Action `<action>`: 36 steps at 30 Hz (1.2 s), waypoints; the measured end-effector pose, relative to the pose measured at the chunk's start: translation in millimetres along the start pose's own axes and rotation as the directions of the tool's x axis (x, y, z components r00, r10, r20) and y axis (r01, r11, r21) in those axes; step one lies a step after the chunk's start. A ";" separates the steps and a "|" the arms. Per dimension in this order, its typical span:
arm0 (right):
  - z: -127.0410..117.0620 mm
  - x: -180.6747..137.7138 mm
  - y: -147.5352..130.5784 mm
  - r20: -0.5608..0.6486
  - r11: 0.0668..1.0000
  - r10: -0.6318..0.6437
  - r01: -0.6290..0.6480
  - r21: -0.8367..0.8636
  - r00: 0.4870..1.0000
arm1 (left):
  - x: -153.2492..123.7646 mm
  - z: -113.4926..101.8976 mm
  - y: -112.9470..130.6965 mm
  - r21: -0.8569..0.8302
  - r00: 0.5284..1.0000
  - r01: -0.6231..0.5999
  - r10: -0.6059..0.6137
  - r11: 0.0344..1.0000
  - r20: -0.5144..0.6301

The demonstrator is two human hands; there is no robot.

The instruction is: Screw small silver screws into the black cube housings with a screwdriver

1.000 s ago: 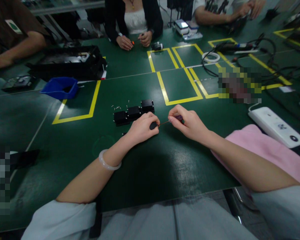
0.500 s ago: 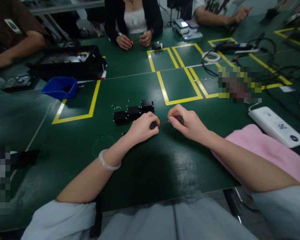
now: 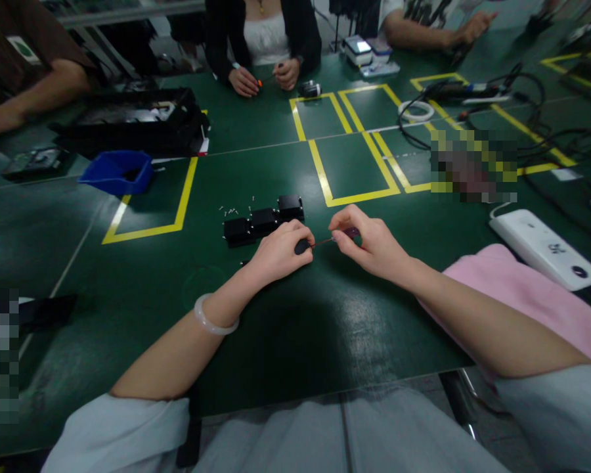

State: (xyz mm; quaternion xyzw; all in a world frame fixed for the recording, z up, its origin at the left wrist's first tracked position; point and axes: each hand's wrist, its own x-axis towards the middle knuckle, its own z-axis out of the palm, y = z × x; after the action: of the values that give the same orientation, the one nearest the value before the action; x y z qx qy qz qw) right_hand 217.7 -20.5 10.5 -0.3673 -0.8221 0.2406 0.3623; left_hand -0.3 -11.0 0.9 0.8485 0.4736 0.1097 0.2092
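Green table (image 3: 142,276), left hand (image 3: 278,253) curled round black part (image 3: 302,247), right hand (image 3: 374,248) pinching screwdriver (image 3: 350,232)

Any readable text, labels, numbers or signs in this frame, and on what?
No text can be read.
White device: dark marks, too blurred.
Badge on brown shirt: green emblem, too small.
Lit screen at the far edge: too small.
On the screwdriver in the right hand and the black part in the left hand: no marking visible.
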 end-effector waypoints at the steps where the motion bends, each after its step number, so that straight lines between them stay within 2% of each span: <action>1: -0.1 0.2 -0.1 0.001 1.000 0.001 -0.001 0.001 1.000 | 0.0 0.0 -0.1 0.000 1.000 0.000 0.000 1.000 0.001; 26: 0.4 -0.1 0.9 -0.008 0.999 -0.037 0.037 -0.005 0.999 | 0.2 -0.2 0.5 0.009 1.000 0.001 -0.001 1.000 0.007; 32: -0.1 0.5 3.0 0.002 1.000 0.010 -0.010 0.023 1.000 | -0.1 -0.4 0.3 0.008 1.000 -0.001 0.001 1.000 0.005; 36: 2.2 -0.4 4.0 -0.044 1.000 0.030 -0.030 -0.001 0.999 | -0.2 -0.2 0.1 0.005 1.000 -0.005 0.005 1.000 0.004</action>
State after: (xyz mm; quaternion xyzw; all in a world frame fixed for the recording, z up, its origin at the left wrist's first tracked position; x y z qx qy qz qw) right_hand 217.8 -18.6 6.4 -0.3852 -0.8084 0.2374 0.3764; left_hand -0.4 -11.2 1.1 0.8503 0.4715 0.1074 0.2078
